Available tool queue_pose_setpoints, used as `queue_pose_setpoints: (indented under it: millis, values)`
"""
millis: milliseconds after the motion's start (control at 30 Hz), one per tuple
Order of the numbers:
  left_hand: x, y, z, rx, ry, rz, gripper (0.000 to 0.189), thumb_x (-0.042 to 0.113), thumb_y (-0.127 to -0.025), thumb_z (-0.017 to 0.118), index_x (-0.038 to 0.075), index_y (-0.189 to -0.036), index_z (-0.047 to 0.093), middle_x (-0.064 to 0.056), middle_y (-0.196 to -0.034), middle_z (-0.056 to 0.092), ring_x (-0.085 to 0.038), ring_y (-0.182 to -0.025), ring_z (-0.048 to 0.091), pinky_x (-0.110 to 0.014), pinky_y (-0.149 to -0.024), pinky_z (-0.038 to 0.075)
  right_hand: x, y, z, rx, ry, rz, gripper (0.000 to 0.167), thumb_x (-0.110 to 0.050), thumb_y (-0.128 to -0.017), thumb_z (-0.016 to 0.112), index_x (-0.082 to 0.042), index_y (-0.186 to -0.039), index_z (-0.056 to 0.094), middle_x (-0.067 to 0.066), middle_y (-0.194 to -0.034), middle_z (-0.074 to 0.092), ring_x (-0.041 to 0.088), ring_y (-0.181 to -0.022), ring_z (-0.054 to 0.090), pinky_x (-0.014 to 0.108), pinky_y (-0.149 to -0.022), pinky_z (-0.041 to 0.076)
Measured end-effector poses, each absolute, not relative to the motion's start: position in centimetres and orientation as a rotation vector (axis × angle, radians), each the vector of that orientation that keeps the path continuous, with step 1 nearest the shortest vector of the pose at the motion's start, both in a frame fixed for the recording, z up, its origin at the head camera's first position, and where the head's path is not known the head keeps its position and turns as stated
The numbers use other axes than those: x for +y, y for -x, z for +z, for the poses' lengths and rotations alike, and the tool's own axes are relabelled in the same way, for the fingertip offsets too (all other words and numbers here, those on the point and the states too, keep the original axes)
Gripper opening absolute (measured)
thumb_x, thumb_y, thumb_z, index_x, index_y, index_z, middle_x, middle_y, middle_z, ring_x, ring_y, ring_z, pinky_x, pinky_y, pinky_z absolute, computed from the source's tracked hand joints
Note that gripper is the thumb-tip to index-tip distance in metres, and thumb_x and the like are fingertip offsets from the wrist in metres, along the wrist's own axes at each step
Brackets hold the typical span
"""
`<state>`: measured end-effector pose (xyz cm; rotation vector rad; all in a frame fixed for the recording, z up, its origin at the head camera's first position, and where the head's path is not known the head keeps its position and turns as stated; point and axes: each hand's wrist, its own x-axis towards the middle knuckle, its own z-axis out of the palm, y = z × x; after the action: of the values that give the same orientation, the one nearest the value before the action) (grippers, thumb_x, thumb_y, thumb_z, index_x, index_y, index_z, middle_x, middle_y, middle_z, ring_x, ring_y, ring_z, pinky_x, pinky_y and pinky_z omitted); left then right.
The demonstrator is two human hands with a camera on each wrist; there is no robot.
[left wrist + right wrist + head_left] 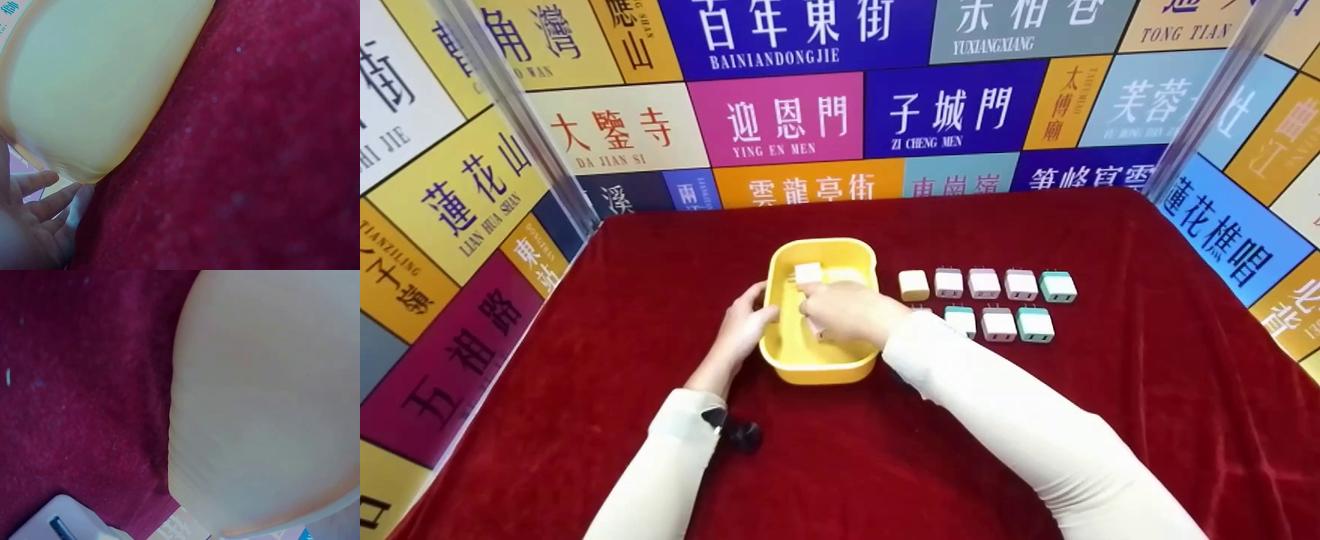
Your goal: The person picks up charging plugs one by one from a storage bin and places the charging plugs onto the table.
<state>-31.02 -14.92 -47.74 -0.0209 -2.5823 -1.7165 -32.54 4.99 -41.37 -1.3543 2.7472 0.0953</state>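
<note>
A yellow plastic basin (819, 375) sits on the table. My left hand (742, 324) holds its left side, thumb over the rim and fingers along the outer wall. In the left wrist view the left fingers (53, 205) touch the basin's underside edge. My right hand (851, 309) is inside the basin, fingers bent at a white charger plug (808, 274) that it pinches at the near edge. A pinkish charger plug (817, 328) shows partly beneath that hand. The right hand is outside the right wrist view, which shows the basin's outer wall (259, 399).
Right of the basin, two rows of charger plugs lie on the red cloth (840, 465), among them a yellow one (913, 286) and a green-and-white one (1058, 286). The right sleeve (997, 397) partly covers the near row. Printed sign panels (787, 116) stand behind.
</note>
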Motion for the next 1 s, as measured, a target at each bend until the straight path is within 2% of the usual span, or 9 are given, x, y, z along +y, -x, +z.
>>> queue_pose_setpoints:
  millis: [100, 233, 333, 500, 733, 1000]
  values:
    - [-14.9, 31.1, -47.7, -2.580, 0.021, -1.715, 0.061, 0.009, -0.090, 0.059, 0.004, -0.151, 0.058, -0.019, -0.135, 0.067, -0.029, -0.114, 0.064, -0.040, -0.097, 0.053, 5.1, 32.2, -41.2, 2.738, 1.358, 0.055, 0.026, -0.014, -0.090, 0.078, -0.004, -0.113, 0.076, 0.021, -0.152, 0.057, 0.039, -0.100, 0.071, 0.049, -0.086, 0.059]
    - [-14.9, 31.1, -47.7, -2.586, 0.016, -1.706, 0.061, 0.009, -0.091, 0.059, 0.004, -0.152, 0.057, -0.019, -0.137, 0.066, -0.029, -0.115, 0.063, -0.040, -0.099, 0.052, 5.2, 31.9, -41.1, 2.725, 1.358, 0.045, 0.021, -0.013, -0.088, 0.077, -0.004, -0.108, 0.075, 0.018, -0.128, 0.069, 0.036, -0.090, 0.068, 0.049, -0.081, 0.057]
    - [-14.9, 31.1, -47.7, -2.585, 0.012, -1.710, 0.062, 0.009, -0.090, 0.059, 0.004, -0.152, 0.057, -0.019, -0.138, 0.066, -0.029, -0.115, 0.062, -0.039, -0.098, 0.052, 5.5, 31.8, -41.2, 2.718, 1.379, 0.056, 0.023, -0.013, -0.088, 0.078, -0.006, -0.110, 0.075, 0.015, -0.113, 0.068, 0.033, -0.087, 0.066, 0.047, -0.082, 0.056]
    - [-14.9, 31.1, -47.7, -2.581, 0.013, -1.722, 0.062, 0.008, -0.091, 0.058, 0.004, -0.153, 0.056, -0.019, -0.137, 0.066, -0.028, -0.114, 0.063, -0.038, -0.096, 0.052, 6.3, 31.7, -41.3, 2.721, 1.457, 0.044, 0.027, -0.014, -0.088, 0.082, -0.008, -0.114, 0.077, 0.013, -0.110, 0.066, 0.032, -0.086, 0.066, 0.046, -0.082, 0.057]
    - [-14.9, 31.1, -47.6, -2.588, 0.001, -1.738, 0.061, 0.008, -0.093, 0.057, 0.004, -0.154, 0.055, -0.020, -0.137, 0.065, -0.028, -0.113, 0.064, -0.037, -0.096, 0.053, 7.3, 31.7, -41.4, 2.767, 1.521, 0.020, 0.027, -0.017, -0.088, 0.082, -0.010, -0.114, 0.077, 0.010, -0.109, 0.067, 0.032, -0.088, 0.067, 0.046, -0.084, 0.057]
    - [-14.8, 31.1, -47.8, -2.578, 0.012, -1.731, 0.061, 0.008, -0.090, 0.057, 0.004, -0.151, 0.058, -0.020, -0.131, 0.068, -0.028, -0.109, 0.064, -0.034, -0.091, 0.052, 8.1, 31.3, -40.7, 2.801, 1.588, -0.093, 0.018, -0.011, -0.089, 0.078, -0.011, -0.107, 0.075, 0.009, -0.108, 0.070, 0.030, -0.089, 0.065, 0.045, -0.085, 0.057]
